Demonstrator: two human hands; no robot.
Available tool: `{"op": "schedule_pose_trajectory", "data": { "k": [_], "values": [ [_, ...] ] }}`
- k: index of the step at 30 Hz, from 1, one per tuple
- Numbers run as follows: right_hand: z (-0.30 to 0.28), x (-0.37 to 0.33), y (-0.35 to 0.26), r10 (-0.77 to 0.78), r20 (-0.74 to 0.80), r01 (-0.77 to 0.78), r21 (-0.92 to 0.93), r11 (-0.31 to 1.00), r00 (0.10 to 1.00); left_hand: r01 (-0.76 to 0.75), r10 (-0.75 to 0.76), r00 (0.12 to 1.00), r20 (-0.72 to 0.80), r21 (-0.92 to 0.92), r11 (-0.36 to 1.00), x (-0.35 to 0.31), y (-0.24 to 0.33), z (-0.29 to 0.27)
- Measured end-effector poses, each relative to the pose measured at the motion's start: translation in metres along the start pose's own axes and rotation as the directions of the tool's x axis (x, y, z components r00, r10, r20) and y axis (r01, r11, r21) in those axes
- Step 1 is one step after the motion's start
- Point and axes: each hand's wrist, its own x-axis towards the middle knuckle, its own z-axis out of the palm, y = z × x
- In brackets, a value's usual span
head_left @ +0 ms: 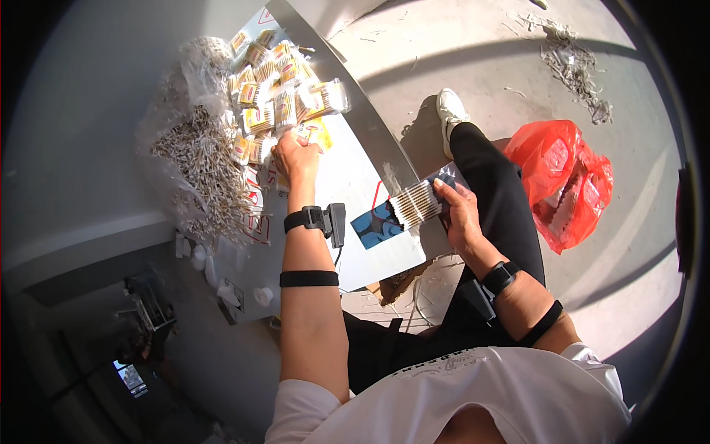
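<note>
Seated person packing cotton swabs at a low worktop, seen from above. The right hand is holding a flat row of swabs, its grip clamped across their middles so that the sticks are staying parallel and the white tips are lining up at both ends — a hold that is keeping the bundle squared, apparently to a packet's width. This bundle is sitting over the near right corner of the worktop, just beside a blue printed sheet.

The left hand is reaching forward to the far end of the worktop, fingers curled down onto a small yellow packet at the edge of the heap of filled packets; whether the grip is closed on it cannot be told. Loose swabs are lying in a clear plastic bag to the left of the heap — stock and finished goods are both lying within that arm's reach. A red plastic bag is resting on the floor beside the right leg.
</note>
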Motion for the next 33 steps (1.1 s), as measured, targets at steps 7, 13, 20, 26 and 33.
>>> {"op": "schedule_pose_trajectory", "data": {
  "k": [7,13,20,26,33],
  "values": [
    [-0.002,0.002,0.003,-0.052,-0.006,0.052,-0.018,0.998,0.999,-0.136,0.063,0.987,-0.150,-0.555,0.820,-0.026,0.000,0.000],
    [-0.002,0.006,0.002,-0.142,0.014,0.142,-0.012,0.990,0.990,0.385,0.006,0.879,0.478,-0.716,0.583,-0.101,0.036,-0.027],
    [-0.002,0.007,0.004,-0.145,0.053,0.147,-0.030,0.989,0.988,0.360,0.013,0.844,0.536,-0.586,0.726,-0.166,0.049,-0.017],
    [-0.001,0.006,0.007,-0.176,0.051,0.176,0.008,0.984,0.983,0.150,0.069,0.912,0.405,-0.484,0.862,-0.168,0.040,0.010],
    [0.000,0.006,0.007,-0.167,0.028,0.167,0.008,0.986,0.986,0.045,0.064,0.881,0.469,-0.217,0.975,-0.161,0.061,-0.001]
  ]
}}
